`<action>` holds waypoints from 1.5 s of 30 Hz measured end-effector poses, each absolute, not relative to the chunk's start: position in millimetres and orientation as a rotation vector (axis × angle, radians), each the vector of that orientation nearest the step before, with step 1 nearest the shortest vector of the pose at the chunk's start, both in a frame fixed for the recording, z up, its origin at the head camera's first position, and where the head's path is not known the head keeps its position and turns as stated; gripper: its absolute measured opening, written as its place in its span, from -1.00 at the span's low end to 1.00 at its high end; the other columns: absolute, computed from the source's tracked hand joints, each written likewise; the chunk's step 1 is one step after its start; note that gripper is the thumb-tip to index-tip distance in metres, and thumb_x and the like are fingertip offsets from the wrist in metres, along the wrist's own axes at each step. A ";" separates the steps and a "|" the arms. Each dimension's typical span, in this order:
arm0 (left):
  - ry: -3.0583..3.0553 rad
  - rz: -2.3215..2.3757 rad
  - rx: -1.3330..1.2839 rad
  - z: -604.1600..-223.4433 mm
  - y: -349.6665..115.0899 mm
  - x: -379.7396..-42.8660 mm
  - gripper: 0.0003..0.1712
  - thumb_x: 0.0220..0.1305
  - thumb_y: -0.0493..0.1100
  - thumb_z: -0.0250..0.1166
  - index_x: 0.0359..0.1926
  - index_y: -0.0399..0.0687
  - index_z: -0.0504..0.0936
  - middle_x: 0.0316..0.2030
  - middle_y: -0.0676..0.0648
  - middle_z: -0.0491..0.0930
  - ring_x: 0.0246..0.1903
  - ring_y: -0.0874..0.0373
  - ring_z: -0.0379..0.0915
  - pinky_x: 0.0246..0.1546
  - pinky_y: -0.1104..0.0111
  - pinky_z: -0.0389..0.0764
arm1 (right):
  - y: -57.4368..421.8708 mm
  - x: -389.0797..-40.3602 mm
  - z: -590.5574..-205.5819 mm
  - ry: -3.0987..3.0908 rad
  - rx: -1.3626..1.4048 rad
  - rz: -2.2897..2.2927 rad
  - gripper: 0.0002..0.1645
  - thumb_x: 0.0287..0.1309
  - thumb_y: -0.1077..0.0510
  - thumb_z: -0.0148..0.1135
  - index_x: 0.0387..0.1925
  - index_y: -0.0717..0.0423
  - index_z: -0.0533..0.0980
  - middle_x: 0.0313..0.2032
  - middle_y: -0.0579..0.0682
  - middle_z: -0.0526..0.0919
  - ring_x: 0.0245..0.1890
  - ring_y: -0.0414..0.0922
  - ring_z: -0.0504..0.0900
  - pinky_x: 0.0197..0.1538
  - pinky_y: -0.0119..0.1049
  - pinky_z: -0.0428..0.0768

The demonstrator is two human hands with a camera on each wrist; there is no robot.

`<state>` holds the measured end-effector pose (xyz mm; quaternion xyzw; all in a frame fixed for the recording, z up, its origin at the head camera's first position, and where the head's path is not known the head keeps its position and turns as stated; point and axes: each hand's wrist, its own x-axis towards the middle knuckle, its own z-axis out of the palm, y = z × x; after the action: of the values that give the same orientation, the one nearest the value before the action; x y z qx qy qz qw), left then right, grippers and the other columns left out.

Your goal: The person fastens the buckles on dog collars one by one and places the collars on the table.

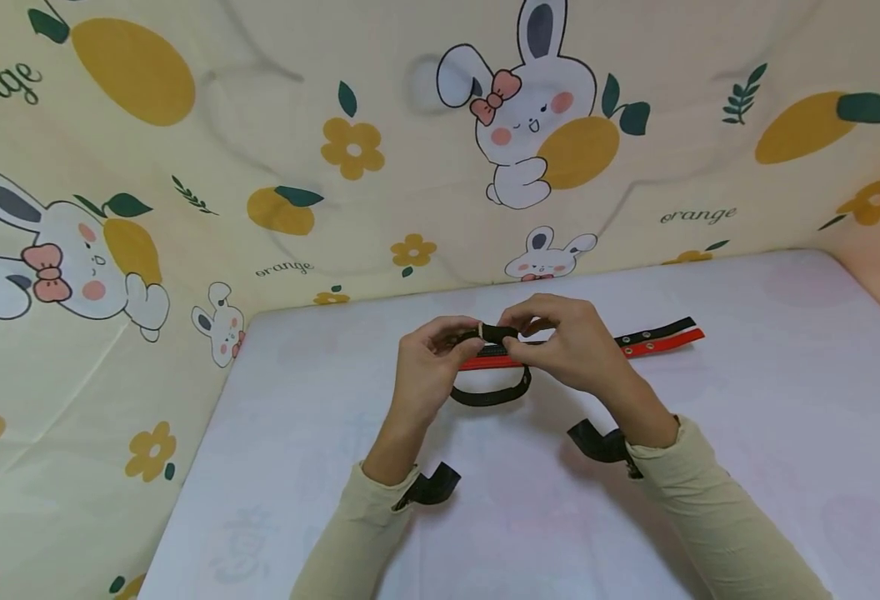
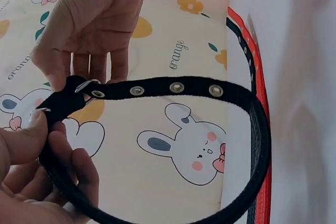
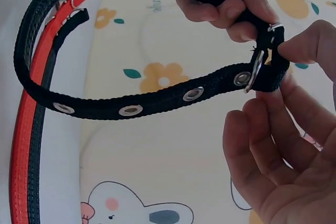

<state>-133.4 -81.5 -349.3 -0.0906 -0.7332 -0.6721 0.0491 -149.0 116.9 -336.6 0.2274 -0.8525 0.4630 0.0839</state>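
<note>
A black pet collar (image 1: pixel 491 399) with metal eyelets is bent into a loop and held up between both hands. My left hand (image 1: pixel 427 367) pinches the band beside the buckle (image 3: pixel 275 28), thumb on top and fingers curled beneath. On the other side, my right hand (image 1: pixel 571 343) pinches the band by the metal ring (image 3: pixel 255 72), between thumb and fingertips. In the right wrist view the eyelet end runs through that ring, and the band folds over between the two hands. The loop hangs down toward me.
A red collar (image 1: pixel 672 341) and another black collar (image 1: pixel 653 334) lie side by side on the white table (image 1: pixel 320 400), partly behind the hands. A patterned cloth (image 1: pixel 380 208) rises along the table's back and left. Black mounts (image 1: pixel 434 486) stick out from both sleeves.
</note>
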 end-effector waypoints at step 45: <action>-2.148 -2.207 -0.159 -342.7 -86.6 -135.6 -0.75 0.30 -0.36 0.28 0.00 -0.30 0.60 -0.17 -0.07 0.62 -0.15 0.19 0.58 -0.07 0.47 0.63 | 124.1 -151.3 -333.6 -2.624 0.748 1.260 -0.76 0.17 -0.03 0.42 -0.13 -0.11 0.67 -0.28 -0.21 0.70 -0.21 -0.26 0.59 -0.04 -0.22 0.56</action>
<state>-135.6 -86.6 -342.7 -0.0516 -0.6963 -0.7153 0.0288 -151.3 124.1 -333.6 0.2484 -0.8711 0.4181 0.0682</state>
